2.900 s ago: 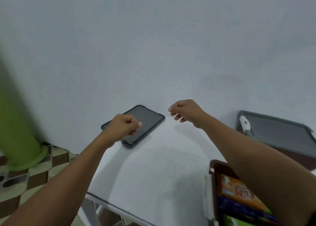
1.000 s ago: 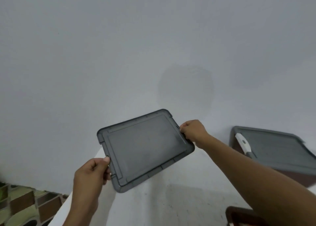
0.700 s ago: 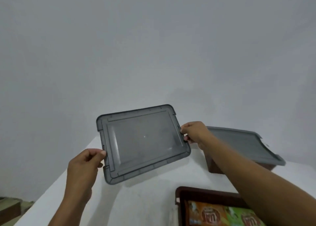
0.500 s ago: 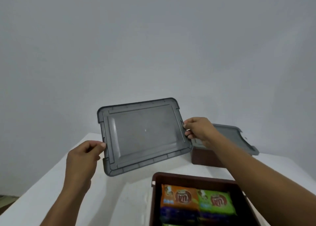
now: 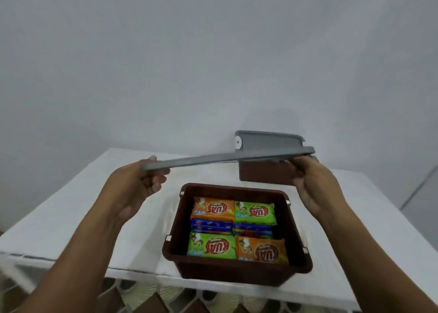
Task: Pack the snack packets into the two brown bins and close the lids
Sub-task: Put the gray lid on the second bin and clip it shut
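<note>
Snack packets (image 5: 254, 212) reading KUAT in brown bin (image 5: 237, 270), grey lid (image 5: 213, 159) gripped by left hand (image 5: 135, 185), right hand (image 5: 312, 184)

One wide-angle camera worn on the head looks forward and down, close over a white-topped table (image 5: 47, 229). Two bare forearms (image 5: 78, 253) enter from both lower corners; a flat grey plastic lid (image 5: 201, 159) crosses mid-frame nearly edge-on. A pale grey wall (image 5: 213, 51) fills the upper half.
</note>
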### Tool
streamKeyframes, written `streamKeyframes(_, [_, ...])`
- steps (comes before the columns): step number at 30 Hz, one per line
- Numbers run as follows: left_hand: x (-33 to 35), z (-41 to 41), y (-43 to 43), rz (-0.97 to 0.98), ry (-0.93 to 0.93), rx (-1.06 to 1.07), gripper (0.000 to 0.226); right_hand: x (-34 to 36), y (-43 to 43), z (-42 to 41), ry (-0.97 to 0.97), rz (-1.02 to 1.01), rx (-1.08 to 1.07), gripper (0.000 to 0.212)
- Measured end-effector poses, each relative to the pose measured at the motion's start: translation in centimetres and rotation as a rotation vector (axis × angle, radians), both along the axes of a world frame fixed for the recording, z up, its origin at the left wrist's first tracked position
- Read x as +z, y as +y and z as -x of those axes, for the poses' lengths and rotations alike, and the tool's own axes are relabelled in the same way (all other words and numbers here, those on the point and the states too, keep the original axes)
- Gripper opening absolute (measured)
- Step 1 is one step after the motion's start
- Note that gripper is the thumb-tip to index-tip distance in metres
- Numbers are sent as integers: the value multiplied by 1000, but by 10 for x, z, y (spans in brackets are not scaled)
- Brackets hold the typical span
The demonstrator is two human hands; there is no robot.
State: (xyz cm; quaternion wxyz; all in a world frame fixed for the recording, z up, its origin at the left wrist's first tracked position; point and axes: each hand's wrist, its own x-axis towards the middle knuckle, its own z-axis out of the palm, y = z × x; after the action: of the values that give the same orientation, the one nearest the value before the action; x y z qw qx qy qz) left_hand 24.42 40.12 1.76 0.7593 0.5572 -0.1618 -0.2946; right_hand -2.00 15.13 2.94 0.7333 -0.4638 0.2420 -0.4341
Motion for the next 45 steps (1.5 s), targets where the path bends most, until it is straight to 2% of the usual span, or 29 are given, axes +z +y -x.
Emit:
streamKeyframes(2, [-7, 9, -2, -73, -35, -34, 21, -11, 9, 21, 74, -19, 19, 24])
streamKeyframes(5, [-23, 19, -4, -228, -141, -2, 13, -30, 20, 49, 323, 94, 12, 22])
streamKeyframes(11, [-49, 34, -3, -423, -337, -60, 16, -64, 25, 77, 571, 258, -52, 22])
streamKeyframes(17, [-56, 41, -8, -570, -585, 11, 12, -77, 24, 76, 695, 367, -111, 20])
streamKeyframes(20, [-64, 39, -6, -624, -642, -10, 12, -85, 22, 72, 732, 387, -172, 18])
streamKeyframes(22, [-69, 35, -5, -591, -607, -12, 15, -87, 21, 69, 746, 405, -217, 19])
streamKeyframes(24, [-73, 29, -5, -538, -517, -18, 18, -91, 18, 68, 765, 350, -234, 29])
streamKeyframes(28, [-78, 23, -3, -458, -168, -126, 41, -96, 14, 70, 748, 29, -46, 48])
streamKeyframes(32, [-86, 31, 2, -430, 33, -149, 45, -92, 17, 72, 640, -222, 107, 40])
streamKeyframes(39, [-77, 38, -1, -437, -31, -113, 40, -81, 21, 70, 675, -146, 57, 30])
streamKeyframes(42, [-76, 39, -1, -431, -42, -102, 44, -78, 22, 67, 720, -127, 25, 33])
streamKeyframes(45, [-76, 40, -1, -429, -40, -93, 36, -75, 21, 62, 806, -42, -24, 39])
